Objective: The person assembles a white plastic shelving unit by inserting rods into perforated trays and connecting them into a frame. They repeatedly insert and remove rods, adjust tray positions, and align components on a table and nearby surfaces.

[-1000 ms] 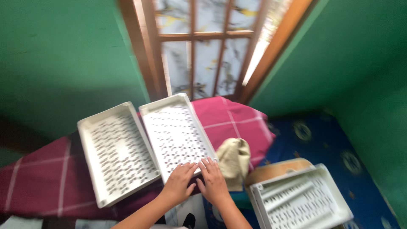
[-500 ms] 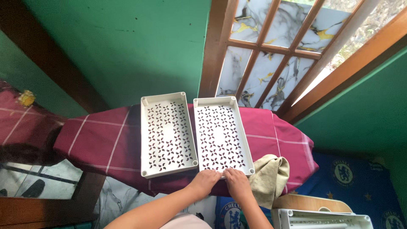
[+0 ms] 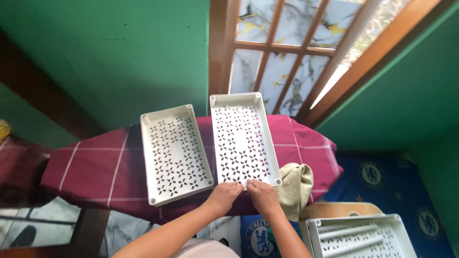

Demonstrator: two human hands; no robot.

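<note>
Fingertips of left hand (image 3: 224,193) and right hand (image 3: 262,195): flat, uncurled, resting on near short rim of right perforated tray (image 3: 243,138), gripping nothing. Tray's long axis runs away from hands, on maroon checked board (image 3: 95,167). Second tray (image 3: 174,153) just left, apart; beige cloth (image 3: 296,184) just right.

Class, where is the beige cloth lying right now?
In the head view, the beige cloth hangs at the right end of the maroon checked board, beside the right white tray and the right hand.
</note>
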